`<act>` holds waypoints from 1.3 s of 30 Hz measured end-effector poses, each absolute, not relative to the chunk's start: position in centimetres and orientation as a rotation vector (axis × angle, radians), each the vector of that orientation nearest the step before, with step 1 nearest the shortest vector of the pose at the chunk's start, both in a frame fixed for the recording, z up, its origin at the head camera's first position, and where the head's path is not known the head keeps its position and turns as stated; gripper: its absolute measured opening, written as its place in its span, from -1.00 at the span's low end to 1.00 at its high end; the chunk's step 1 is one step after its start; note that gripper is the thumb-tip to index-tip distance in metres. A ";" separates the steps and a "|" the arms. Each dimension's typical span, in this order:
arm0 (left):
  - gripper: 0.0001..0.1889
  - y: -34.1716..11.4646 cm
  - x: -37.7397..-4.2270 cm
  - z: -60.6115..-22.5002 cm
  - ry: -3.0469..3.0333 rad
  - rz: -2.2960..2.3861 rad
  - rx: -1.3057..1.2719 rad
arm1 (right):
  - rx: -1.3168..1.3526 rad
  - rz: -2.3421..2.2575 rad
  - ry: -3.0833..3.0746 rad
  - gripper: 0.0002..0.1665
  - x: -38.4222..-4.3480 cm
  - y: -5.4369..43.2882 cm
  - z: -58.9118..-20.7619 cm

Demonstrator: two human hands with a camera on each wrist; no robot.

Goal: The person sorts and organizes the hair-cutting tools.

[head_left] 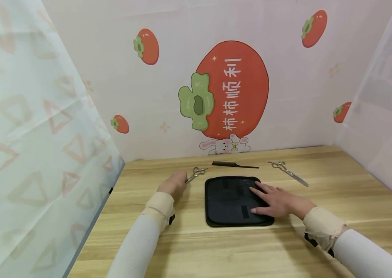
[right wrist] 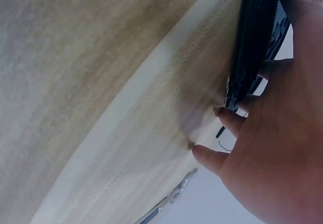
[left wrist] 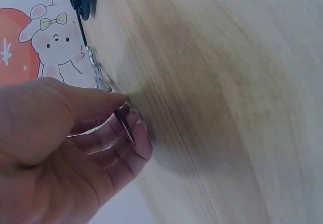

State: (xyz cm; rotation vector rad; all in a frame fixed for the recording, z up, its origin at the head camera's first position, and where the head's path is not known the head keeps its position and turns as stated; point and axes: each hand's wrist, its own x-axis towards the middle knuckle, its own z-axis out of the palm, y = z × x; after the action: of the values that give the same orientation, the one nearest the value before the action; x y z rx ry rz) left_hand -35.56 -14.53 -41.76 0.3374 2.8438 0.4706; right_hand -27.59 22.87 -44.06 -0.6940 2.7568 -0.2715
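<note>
My left hand (head_left: 176,183) pinches the blades of a pair of silver scissors (head_left: 196,173) at the left, and their ring handles point away from me. In the left wrist view the blade tip (left wrist: 124,126) shows between thumb and fingers. Flat on the table lies a black zip case (head_left: 230,200), its zipper edge visible in the right wrist view. My right hand (head_left: 276,200) rests on the case's right side with fingers spread and straight. Behind the case is a black tail comb (head_left: 228,164). Thinning scissors (head_left: 289,173) lie beyond my right hand.
The wooden table (head_left: 217,251) ends at a back wall sheet (head_left: 168,96) printed with persimmons and a rabbit. Another patterned sheet (head_left: 36,116) hangs along the left edge, and a pale one (head_left: 383,127) on the right.
</note>
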 end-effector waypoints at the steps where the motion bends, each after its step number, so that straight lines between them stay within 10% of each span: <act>1: -0.90 -14.6 -35.5 -41.7 2.832 0.467 0.334 | -0.695 -0.267 2.758 0.12 -27.6 22.8 -43.9; 13: -0.40 -14.7 -34.4 -42.1 2.739 0.563 0.224 | -0.675 -0.234 2.726 0.12 -27.0 22.5 -43.4; 39: -0.81 -12.0 -32.6 -40.2 2.957 0.561 0.742 | -0.805 -0.346 2.747 -0.10 -28.2 23.3 -42.0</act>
State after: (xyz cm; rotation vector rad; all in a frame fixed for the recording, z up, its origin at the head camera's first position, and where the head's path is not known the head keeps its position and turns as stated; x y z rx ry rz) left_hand -32.55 -12.02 -40.18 0.7422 2.9571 0.5613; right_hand -28.16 23.26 -42.04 -0.8049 2.7468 -0.3457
